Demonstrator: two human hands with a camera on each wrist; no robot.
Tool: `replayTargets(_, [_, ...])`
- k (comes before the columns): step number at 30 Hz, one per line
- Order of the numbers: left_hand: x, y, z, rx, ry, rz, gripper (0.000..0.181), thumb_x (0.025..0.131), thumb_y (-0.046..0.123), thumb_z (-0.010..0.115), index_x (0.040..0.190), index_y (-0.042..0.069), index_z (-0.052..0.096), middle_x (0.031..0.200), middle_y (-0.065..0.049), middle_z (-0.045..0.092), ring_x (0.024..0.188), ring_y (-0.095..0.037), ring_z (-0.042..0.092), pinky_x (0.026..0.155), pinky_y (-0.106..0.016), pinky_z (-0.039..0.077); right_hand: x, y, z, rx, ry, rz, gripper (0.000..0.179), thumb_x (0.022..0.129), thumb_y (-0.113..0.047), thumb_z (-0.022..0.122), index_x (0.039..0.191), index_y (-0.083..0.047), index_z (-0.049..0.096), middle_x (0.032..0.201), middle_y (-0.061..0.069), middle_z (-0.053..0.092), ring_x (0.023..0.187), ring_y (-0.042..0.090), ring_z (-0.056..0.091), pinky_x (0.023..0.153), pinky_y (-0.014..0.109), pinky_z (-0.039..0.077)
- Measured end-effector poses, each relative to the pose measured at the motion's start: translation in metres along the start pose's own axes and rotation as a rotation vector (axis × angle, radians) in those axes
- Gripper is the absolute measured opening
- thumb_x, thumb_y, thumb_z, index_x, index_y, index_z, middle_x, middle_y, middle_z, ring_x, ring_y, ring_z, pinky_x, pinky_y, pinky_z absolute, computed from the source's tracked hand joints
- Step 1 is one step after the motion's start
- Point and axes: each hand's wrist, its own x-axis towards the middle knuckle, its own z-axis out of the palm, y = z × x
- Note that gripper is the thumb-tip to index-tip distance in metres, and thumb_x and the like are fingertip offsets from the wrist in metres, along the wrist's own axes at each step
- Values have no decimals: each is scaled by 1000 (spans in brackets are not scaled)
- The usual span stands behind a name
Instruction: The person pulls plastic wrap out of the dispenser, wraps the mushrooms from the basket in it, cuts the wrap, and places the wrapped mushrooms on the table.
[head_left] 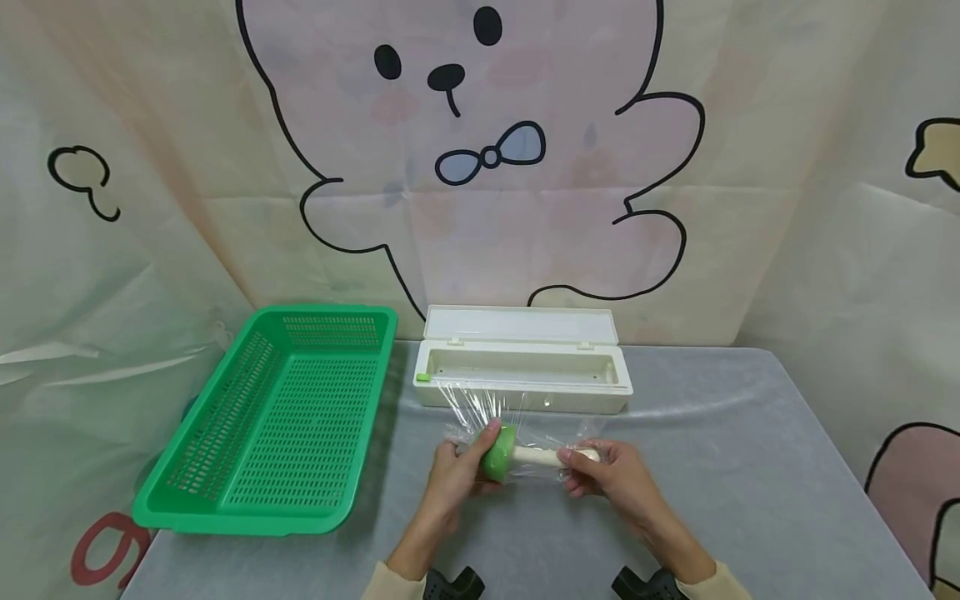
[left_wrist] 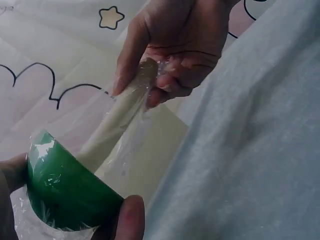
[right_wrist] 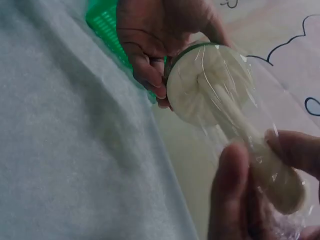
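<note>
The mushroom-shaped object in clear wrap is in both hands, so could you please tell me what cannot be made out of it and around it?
- Head view: part of the green head, covered by the left hand.
- Head view: part of the white handle, covered by the right hand.
- Right wrist view: most of the green basket, hidden by the left hand and cut off above.

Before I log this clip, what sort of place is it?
Probably a small staged tabletop workspace, perhaps a recording booth: a cartoon-printed cloth backdrop hangs behind a gray-covered table, with a green basket set out at the left.
</note>
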Motion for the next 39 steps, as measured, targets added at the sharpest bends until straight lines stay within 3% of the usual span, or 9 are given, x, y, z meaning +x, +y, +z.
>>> replayTargets(7, [19, -16, 1, 47, 51, -49, 77, 89, 65, 67, 106, -9, 51, 82, -18, 64, 54, -19, 68, 57, -34, 60, 13, 12, 0, 9, 8, 28, 48, 96, -12, 72, 129, 18, 54, 101, 9, 67, 88, 16, 68, 80, 36, 59])
replayTargets(10, [27, -19, 2, 72, 68, -58, 77, 88, 68, 65, 102, -6, 51, 81, -17, 63, 53, -19, 67, 56, -34, 59, 21, 16, 0, -3, 28, 22, 38, 95, -8, 72, 120, 18, 60, 95, 8, 68, 83, 15, 68, 78, 34, 60])
replayTargets(13, [34, -20, 3, 108, 70, -38, 77, 89, 67, 65, 108, -6, 51, 89, -14, 58, 64, -17, 65, 61, -33, 60, 31, 22, -2, -28, 86, 45, 23, 93, -6, 74, 104, 13, 68, 80, 7, 69, 70, 13, 68, 68, 29, 59])
replayTargets(15, [39, -19, 3, 129, 81, -12, 75, 89, 61, 70, 115, -7, 50, 96, -14, 55, 75, -18, 59, 65, -31, 56, 39, 27, -3, -54, 104, 67, 19, 92, -7, 75, 97, 11, 71, 75, 7, 70, 64, 13, 67, 64, 27, 58])
replayTargets(19, [49, -19, 1, 143, 142, 60, 73, 87, 40, 82, 130, -9, 49, 108, -16, 65, 90, -19, 56, 73, -31, 50, 53, 31, -9, -59, 95, 110, 21, 93, -13, 75, 91, 8, 72, 72, 6, 71, 60, 11, 67, 61, 25, 57])
replayTargets(24, [57, -22, 1, 163, 199, 73, 58, 82, 34, 87, 116, -3, 59, 85, -11, 72, 73, -17, 64, 68, -32, 54, 65, 30, -14, -50, 87, 148, 32, 97, -20, 72, 86, 10, 70, 70, 7, 70, 58, 11, 67, 59, 26, 58])
replayTargets(27, [61, -24, 2, 185, 223, 88, 53, 81, 38, 87, 109, 0, 62, 77, -7, 69, 64, -19, 66, 63, -32, 56, 70, 28, -15, -102, 82, 161, 41, 98, -28, 71, 85, 11, 69, 67, 7, 68, 55, 12, 65, 57, 27, 58])
replayTargets(33, [68, -26, 0, 184, 213, 80, 47, 84, 35, 86, 105, -3, 66, 86, -9, 71, 68, -18, 68, 66, -32, 59, 77, 24, -14, -265, 89, 203, 48, 96, -38, 71, 77, 6, 67, 61, 6, 63, 48, 11, 59, 48, 27, 54])
replayTargets(39, [69, -23, -4, 267, 219, 72, 49, 81, 43, 86, 99, -1, 71, 81, -8, 70, 65, -19, 68, 60, -29, 52, 82, 22, -12, -475, 96, 172, 57, 94, -49, 69, 62, -3, 62, 52, 4, 56, 41, 11, 49, 42, 25, 45])
